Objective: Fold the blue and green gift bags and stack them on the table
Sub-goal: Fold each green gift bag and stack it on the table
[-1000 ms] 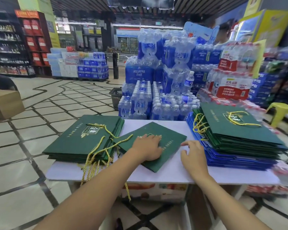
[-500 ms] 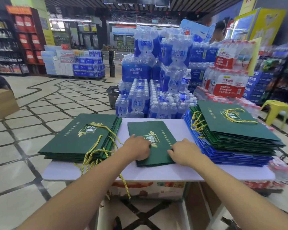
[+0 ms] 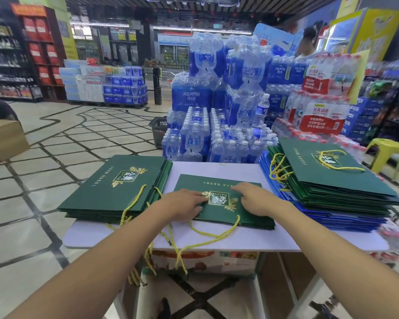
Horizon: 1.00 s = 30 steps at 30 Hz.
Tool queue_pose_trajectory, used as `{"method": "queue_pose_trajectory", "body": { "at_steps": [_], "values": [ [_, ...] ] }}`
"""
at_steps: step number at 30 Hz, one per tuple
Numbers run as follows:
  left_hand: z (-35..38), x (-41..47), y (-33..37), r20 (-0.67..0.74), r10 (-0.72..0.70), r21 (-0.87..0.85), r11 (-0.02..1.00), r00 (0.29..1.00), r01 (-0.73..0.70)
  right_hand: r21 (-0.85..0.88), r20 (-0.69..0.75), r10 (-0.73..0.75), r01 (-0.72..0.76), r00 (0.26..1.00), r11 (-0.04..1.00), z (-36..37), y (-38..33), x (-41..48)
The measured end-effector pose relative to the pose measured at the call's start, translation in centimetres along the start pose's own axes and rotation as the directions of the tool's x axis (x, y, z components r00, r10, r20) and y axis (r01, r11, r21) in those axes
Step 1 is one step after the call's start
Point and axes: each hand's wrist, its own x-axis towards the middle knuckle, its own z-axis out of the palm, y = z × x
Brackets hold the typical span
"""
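A flat green gift bag (image 3: 219,199) lies in the middle of the white table (image 3: 217,240), its gold logo facing me and its gold cord handle hanging over the front edge. My left hand (image 3: 184,204) rests flat on the bag's left part. My right hand (image 3: 256,199) presses on its right part, fingers spread. A stack of folded green bags (image 3: 115,187) lies at the left. At the right, a taller pile has green bags (image 3: 327,178) on top of blue bags (image 3: 346,221).
Shrink-wrapped packs of water bottles (image 3: 217,125) stand right behind the table. A yellow stool (image 3: 387,153) is at the right, a cardboard box (image 3: 5,139) at the left. A person (image 3: 306,44) stands behind the bottle display. A printed carton (image 3: 205,261) sits under the table.
The green bag has been turned from a slant to lie square in front of me, its handle now toward me. Both hands moved onto its top.
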Motion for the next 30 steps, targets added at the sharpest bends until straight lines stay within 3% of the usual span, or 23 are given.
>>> {"method": "queue_pose_trajectory", "body": {
  "at_steps": [2,4,10,12,15,21,30],
  "values": [
    [0.6,0.0,0.2,-0.01,-0.015,0.06,0.998,1.0,0.015,0.09,-0.001,-0.124,0.124,0.992,0.988,-0.3,-0.6,-1.4],
    [1.2,-0.1,0.5,-0.07,-0.035,0.108,0.993,0.997,0.042,0.038,0.011,-0.22,0.219,0.976,0.975,-0.2,-0.7,-2.5],
    [2.4,-0.2,1.1,-0.196,-0.063,0.083,0.993,0.979,0.08,-0.112,-0.067,-0.276,0.268,0.959,0.957,-0.1,0.0,-4.0],
    [2.6,-0.3,1.2,-0.216,-0.073,0.059,0.994,0.974,0.088,-0.003,-0.116,-0.26,0.261,0.959,0.965,0.0,-0.2,-4.1],
    [2.9,-0.2,1.6,-0.24,-0.099,0.046,0.993,0.966,0.113,0.326,-0.166,-0.126,0.175,0.978,0.929,0.2,-0.9,-3.9],
    [3.3,-0.1,2.5,-0.301,-0.138,0.05,0.986,0.943,0.16,0.724,-0.182,-0.064,0.178,0.981,0.667,-3.5,-4.5,-2.3],
    [3.7,-0.3,2.5,-0.331,-0.147,0.011,0.987,0.932,0.16,0.773,-0.233,-0.092,0.242,0.968,0.587,-8.6,-8.5,-0.8]
  ]
}}
